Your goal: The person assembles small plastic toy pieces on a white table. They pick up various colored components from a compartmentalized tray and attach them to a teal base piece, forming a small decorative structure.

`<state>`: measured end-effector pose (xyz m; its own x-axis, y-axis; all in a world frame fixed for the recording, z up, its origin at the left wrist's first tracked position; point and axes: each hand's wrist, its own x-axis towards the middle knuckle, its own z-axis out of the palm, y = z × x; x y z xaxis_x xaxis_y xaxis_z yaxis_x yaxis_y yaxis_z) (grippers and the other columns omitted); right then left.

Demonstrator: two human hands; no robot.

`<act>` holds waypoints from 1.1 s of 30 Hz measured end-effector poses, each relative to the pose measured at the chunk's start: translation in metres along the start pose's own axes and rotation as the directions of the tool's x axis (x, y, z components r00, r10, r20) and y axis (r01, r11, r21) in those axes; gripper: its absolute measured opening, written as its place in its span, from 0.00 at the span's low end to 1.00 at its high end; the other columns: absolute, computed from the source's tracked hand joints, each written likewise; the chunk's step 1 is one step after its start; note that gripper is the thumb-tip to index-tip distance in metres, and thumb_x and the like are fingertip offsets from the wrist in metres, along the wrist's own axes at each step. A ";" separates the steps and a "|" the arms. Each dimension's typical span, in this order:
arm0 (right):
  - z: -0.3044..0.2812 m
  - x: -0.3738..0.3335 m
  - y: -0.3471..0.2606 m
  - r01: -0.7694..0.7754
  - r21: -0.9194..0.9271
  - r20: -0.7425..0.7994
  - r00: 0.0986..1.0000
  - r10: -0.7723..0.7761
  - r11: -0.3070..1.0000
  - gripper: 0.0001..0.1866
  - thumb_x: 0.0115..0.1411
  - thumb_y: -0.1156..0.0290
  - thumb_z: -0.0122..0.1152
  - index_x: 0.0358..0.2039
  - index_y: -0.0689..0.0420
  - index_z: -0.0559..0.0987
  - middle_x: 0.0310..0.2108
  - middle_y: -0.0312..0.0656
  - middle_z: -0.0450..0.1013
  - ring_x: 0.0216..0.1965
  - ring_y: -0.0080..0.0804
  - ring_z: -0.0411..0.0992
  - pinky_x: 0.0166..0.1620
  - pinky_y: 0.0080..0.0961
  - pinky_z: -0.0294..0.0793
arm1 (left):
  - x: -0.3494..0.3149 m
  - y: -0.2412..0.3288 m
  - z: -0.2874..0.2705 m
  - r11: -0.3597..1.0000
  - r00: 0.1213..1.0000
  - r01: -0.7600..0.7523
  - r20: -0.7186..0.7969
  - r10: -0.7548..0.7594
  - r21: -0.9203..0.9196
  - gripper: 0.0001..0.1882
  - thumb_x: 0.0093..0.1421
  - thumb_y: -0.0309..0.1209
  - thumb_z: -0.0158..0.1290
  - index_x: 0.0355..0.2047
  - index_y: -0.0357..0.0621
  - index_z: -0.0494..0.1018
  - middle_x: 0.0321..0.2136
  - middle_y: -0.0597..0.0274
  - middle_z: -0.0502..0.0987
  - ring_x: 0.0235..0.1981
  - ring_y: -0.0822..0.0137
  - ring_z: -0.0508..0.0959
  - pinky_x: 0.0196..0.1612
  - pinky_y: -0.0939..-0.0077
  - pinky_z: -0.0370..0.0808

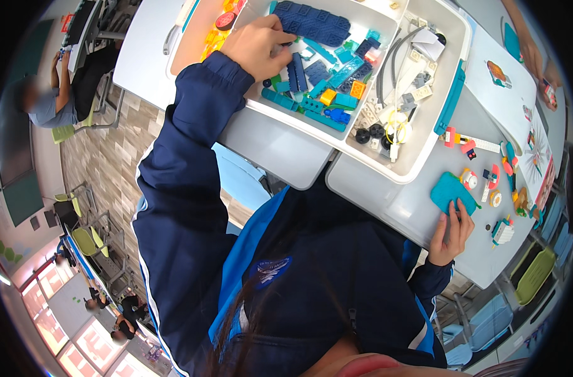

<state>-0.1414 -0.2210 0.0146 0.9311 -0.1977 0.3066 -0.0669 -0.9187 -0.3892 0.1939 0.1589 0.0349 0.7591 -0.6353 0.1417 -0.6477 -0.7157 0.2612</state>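
My left hand [256, 49] reaches into the white sorting tray [338, 139], over a compartment of teal and dark blue building bricks [348, 76]. Its fingers are bent, with a gap between thumb and forefinger, and touch the pieces beside a dark blue studded panel [311, 24]. Nothing shows held in it. On the table to the right, my right hand [451, 232] lies with its fingers stretched out. Their tips rest on the near edge of a flat teal pad with rounded corners [447, 188].
Black wheels, grey tubes and white parts fill the tray's right compartment [396, 94]; yellow pieces [216, 41] lie at its left. Small built models [502, 231] and an open picture booklet [497, 94] are right of the tray. Another person's hand [547, 81] is at far right.
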 end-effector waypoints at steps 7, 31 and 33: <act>0.001 0.001 -0.002 -0.005 -0.011 0.012 1.000 0.006 1.000 0.16 0.57 0.81 0.61 0.47 0.65 0.82 0.51 0.52 0.75 0.49 0.47 0.71 0.53 0.36 0.70 | 0.003 -0.008 -0.004 0.999 0.998 -0.036 0.062 0.034 0.032 0.11 0.56 0.34 0.63 0.33 0.38 0.83 0.32 0.60 0.77 0.29 0.58 0.79 0.36 0.69 0.77; 0.010 0.086 -0.143 0.143 0.903 -0.009 0.949 -0.315 0.406 0.21 0.47 0.76 0.76 0.42 0.66 0.81 0.35 0.51 0.80 0.28 0.40 0.79 0.30 0.28 0.77 | -0.095 0.163 -0.063 0.542 0.981 -0.191 -0.178 0.077 -0.818 0.09 0.45 0.18 0.65 0.29 0.37 0.80 0.28 0.59 0.77 0.26 0.63 0.79 0.25 0.73 0.74; 0.014 0.099 -0.156 0.105 0.910 0.079 0.906 -0.417 0.401 0.21 0.47 0.75 0.76 0.42 0.66 0.82 0.33 0.50 0.80 0.29 0.39 0.80 0.31 0.25 0.78 | -0.105 0.174 -0.039 0.520 0.978 -0.142 -0.201 -0.059 -0.842 0.10 0.44 0.17 0.64 0.29 0.37 0.80 0.28 0.59 0.77 0.25 0.62 0.79 0.25 0.73 0.73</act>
<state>-0.0341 -0.0923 0.0934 0.8993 0.2307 0.3714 0.3975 -0.0776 -0.9143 0.0034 0.1125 0.1031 0.7936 -0.5206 0.3149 -0.3900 -0.0379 0.9200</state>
